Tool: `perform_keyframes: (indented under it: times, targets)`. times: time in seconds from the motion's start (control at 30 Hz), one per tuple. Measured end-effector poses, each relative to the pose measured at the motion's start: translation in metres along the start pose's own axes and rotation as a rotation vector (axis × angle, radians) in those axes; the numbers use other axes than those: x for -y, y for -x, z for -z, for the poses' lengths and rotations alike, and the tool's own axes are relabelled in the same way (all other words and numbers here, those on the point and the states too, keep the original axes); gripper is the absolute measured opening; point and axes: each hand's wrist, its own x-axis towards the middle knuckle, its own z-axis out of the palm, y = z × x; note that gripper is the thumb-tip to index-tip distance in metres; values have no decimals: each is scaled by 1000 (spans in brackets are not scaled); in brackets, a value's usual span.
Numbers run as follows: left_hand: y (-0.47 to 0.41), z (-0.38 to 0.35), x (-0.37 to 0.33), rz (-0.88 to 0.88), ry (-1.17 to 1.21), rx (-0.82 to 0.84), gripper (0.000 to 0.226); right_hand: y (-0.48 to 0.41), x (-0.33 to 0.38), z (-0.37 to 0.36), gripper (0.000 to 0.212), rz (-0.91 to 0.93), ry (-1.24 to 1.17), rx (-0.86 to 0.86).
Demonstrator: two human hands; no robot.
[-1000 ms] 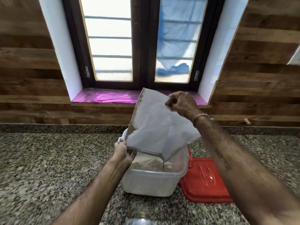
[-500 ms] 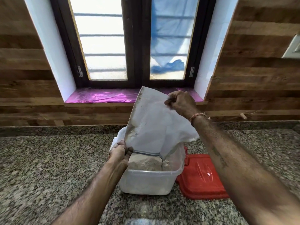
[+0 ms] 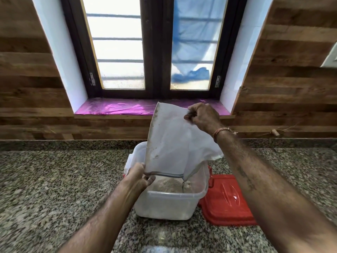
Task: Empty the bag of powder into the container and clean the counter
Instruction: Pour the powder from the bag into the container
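A white zip bag (image 3: 173,143) hangs upside down over a clear plastic container (image 3: 164,205) on the granite counter. My right hand (image 3: 204,117) pinches the bag's raised bottom corner. My left hand (image 3: 138,176) grips the zippered mouth at its left end, just above the container's rim. Brownish powder (image 3: 169,185) lies heaped inside the container under the mouth. Powder streaks cling to the bag's left edge.
A red lid (image 3: 228,199) lies flat right of the container, touching it. The speckled granite counter (image 3: 54,189) stretches left and right. A wooden wall and a window with a pink sill (image 3: 116,108) stand behind.
The bag and both hands keep nearly the same pose over the container. The view has shifted slightly, with the scene sitting a little further left.
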Motion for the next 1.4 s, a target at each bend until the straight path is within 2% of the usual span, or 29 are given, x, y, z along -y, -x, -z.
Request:
perform_keyframes:
  times: [0.1,0.23,0.33,0.37,0.43,0.47,0.53,0.6,0.67,0.73,0.87,0.97,1.1,1.17,1.2,1.3,1.4]
  targets:
    - [5,-4,-2,-59,-103,24,12,4,3,1,9,15,-4,23]
    - [26,-12,-12,-210,-259,126,25,11,14,0,12,59,33,77]
    - [24,-13,-15,-436,-341,205,16,17,24,-2,20,123,97,121]
    - [22,-12,-16,-520,-347,238,20,20,29,-3,24,153,116,122]
    - [20,-11,-21,-673,-356,204,30,26,39,-6,28,231,141,103]
    - [20,-11,-24,-727,-315,177,26,29,42,-8,25,268,136,84]
    - [21,-8,-34,-756,-149,202,11,32,45,-7,15,303,72,53]
    - [20,-2,-44,-752,-59,220,15,32,36,-3,10,268,-2,116]
    - [17,8,-51,-760,-23,209,18,32,19,3,20,191,60,231]
    - [18,20,-53,-756,-4,235,21,34,-4,7,19,108,94,295]
    - [23,24,-56,-841,-99,345,19,39,-31,7,31,91,148,196]
    - [28,14,-61,-904,-115,291,15,43,-27,6,25,137,116,169]
    - [29,19,-73,-810,32,301,14,42,-63,18,19,-43,-93,222]
    - [27,23,-78,-764,88,313,15,50,-85,18,20,-115,-455,219]
    - [27,23,-80,-749,102,305,16,56,-92,15,21,-153,-641,159]
    - [22,18,-79,-714,143,292,18,70,-99,-3,24,-281,-996,61]
    - [19,14,-76,-676,184,299,17,87,-94,-35,18,-344,-1048,193]
